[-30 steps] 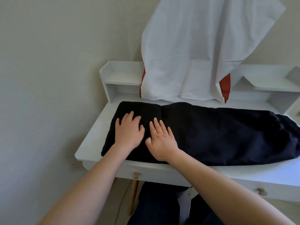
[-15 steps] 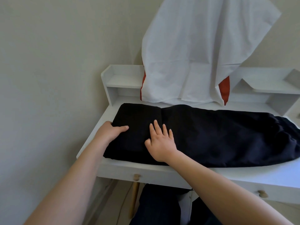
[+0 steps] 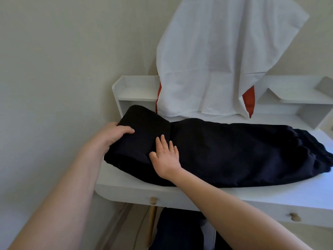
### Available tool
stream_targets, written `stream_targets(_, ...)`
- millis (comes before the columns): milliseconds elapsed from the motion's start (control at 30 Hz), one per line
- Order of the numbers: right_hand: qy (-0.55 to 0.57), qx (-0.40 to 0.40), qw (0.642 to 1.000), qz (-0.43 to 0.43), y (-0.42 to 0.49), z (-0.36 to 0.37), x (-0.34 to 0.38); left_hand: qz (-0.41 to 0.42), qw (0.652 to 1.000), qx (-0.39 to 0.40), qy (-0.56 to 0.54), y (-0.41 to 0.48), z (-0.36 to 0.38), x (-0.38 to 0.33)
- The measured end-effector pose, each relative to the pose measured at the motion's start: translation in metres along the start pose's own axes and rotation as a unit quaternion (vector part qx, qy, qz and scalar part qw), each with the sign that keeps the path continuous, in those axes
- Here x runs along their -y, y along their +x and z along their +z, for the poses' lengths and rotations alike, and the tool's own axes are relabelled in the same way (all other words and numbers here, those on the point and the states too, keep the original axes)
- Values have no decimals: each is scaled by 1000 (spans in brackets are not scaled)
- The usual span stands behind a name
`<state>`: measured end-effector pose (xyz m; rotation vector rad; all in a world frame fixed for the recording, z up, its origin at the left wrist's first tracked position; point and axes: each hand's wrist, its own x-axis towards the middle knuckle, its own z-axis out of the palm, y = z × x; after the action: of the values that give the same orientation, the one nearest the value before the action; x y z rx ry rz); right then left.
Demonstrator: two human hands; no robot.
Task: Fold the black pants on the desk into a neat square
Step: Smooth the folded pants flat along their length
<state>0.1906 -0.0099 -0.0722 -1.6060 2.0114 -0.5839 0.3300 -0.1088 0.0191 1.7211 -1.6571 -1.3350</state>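
The black pants lie lengthwise across the white desk, with their left end folded over onto the rest. My left hand grips the folded left end at its outer edge, thumb on top and fingers under the cloth, and this end is raised off the desk. My right hand rests flat on the pants beside the fold line, fingers spread and pointing away from me. The gathered right end of the pants reaches the desk's right side.
A white cloth drapes over something red at the back of the desk. White shelves run along the desk's rear. Two wooden drawer knobs sit on the front. A wall stands close on the left.
My left hand slid from flat on the cloth to the left edge, took hold of the folded end and lifted it. My right hand stayed pressed near the fold.
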Motion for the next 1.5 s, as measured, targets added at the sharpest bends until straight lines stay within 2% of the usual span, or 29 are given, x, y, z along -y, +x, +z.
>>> stream_targets(133, 96, 0, 995, 4, 7, 1, 12, 7, 1000, 4, -4, -10, -5, -14)
stream_targets(233, 187, 2, 982, 13, 12, -2, 21, 43, 999, 22, 3, -16, -4, -28)
stream_targets(367, 386, 33, 921, 30, 13, -1, 26, 95, 994, 30, 47, -24, 4, -45)
stream_targets(433, 443, 41, 895, 35, 13, -5, 21, 114, 991, 22, 61, -26, 10, -48)
stream_targets(567, 491, 42, 869, 39, 17, -20, 3, 138, 988, -50, 55, -24, 25, -47)
stream_targets(700, 546, 22, 835, 68, 15, -40, -5, 177, 974, -110, 94, -25, 50, -43)
stream_targets(833, 617, -9, 774, 143, 9, -63, -18, 200, 961, -129, 143, -26, 76, -36)
stream_targets(933, 648, -22, 749, 138, 2, -79, -31, 231, 952, -112, 168, -26, 96, -31)
stream_targets(1100, 635, -23, 759, 142, -3, -91, -45, 241, 943, -54, 224, -22, 124, -19)
stream_targets(1400, 607, -24, 772, 186, -11, -97, -62, 225, 914, -27, 336, -25, 150, -17)
stream_targets(1500, 579, -39, 788, 205, -10, -95, -65, 225, 906, -24, 358, -25, 155, -15)
